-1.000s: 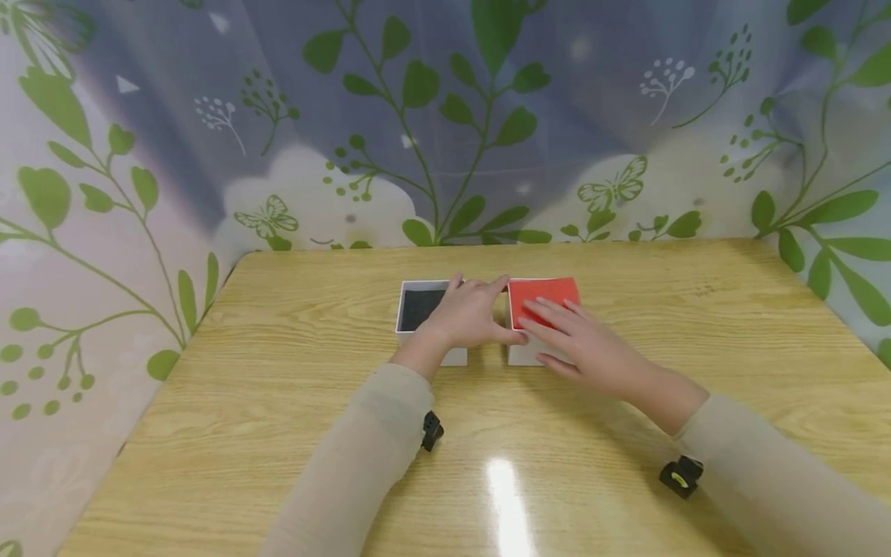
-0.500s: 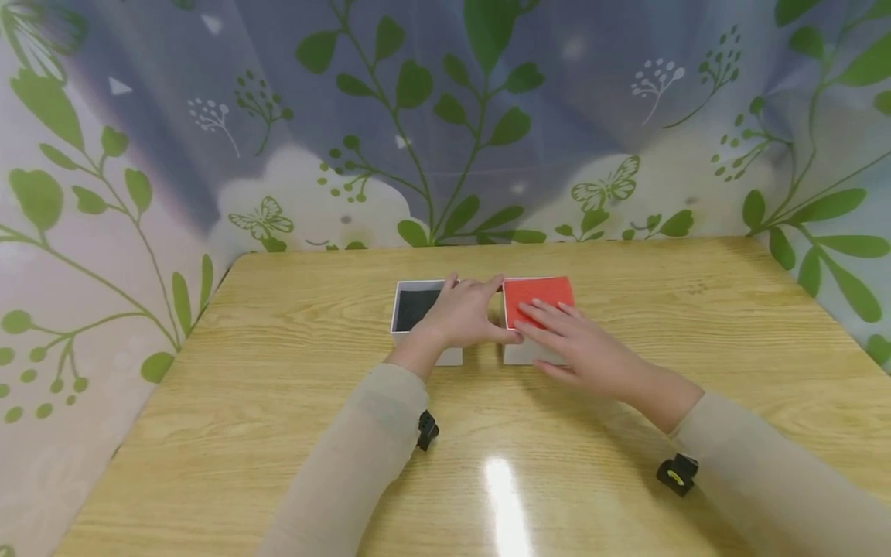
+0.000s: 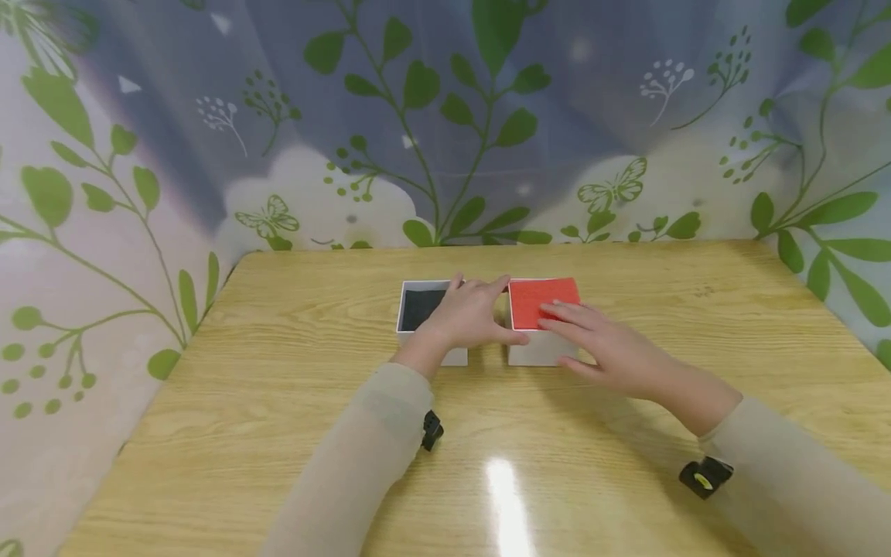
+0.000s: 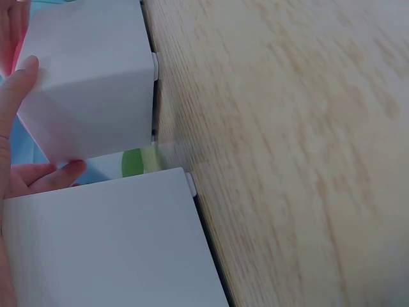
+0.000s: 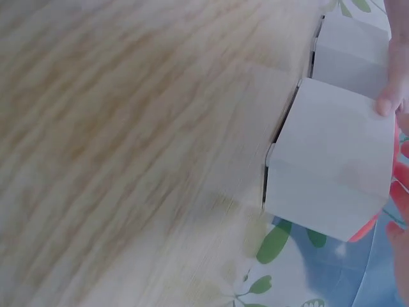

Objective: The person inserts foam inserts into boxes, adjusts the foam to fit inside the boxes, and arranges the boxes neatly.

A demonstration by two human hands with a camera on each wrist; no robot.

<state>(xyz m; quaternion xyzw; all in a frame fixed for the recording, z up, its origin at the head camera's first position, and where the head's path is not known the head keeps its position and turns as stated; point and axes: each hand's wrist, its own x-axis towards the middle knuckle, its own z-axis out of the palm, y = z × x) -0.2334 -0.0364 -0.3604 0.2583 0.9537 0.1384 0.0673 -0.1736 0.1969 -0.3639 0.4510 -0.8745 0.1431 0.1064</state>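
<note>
Two white boxes stand side by side on a wooden table in the head view. The right white box (image 3: 537,350) has a red cloth-like sheet (image 3: 530,300) across its top. My left hand (image 3: 468,316) reaches over the left white box (image 3: 456,357) and grips the right box's left side, thumb at the front upper edge and fingers toward the back. My right hand (image 3: 612,348) lies with extended fingers on the red sheet's right front part. Black material (image 3: 421,308) shows inside the left box, partly hidden by my left hand.
A narrow gap separates the two boxes. The wooden table (image 3: 313,309) reaches back to a leaf-patterned curtain (image 3: 445,116), which also runs along both sides. A black wrist device (image 3: 704,476) sits at my right cuff.
My right hand has slid to the right over the red sheet, uncovering more of it. My left hand keeps its hold on the right box, and both boxes stay in place.
</note>
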